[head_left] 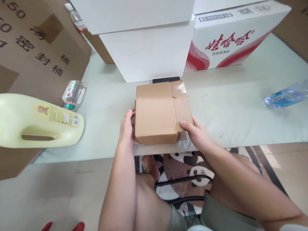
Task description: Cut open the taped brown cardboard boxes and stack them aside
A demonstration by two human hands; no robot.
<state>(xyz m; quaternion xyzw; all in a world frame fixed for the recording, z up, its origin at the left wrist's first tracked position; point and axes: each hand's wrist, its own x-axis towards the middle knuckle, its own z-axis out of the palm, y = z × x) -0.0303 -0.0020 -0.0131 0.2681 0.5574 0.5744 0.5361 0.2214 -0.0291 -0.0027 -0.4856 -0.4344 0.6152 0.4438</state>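
Note:
A small brown cardboard box (154,110) sits near the table's front edge, a scrap of shiny clear tape on its far right corner. My left hand (126,126) is against the box's left side, its fingers partly hidden behind the cardboard. On the right, my right hand (198,133) grips a flap at the near corner, thumb on top and fingers beneath. Directly behind the box, a dark flat object (166,80) with a pale edge shows in part.
White boxes (149,51) and a red-and-white water carton (223,45) stand behind. To the left are a large carton (36,48), a pale yellow jug (40,122) and a clear bottle (73,93) with a green cap. A blue-labelled bottle (286,95) lies on the right of the pale-covered table (231,109).

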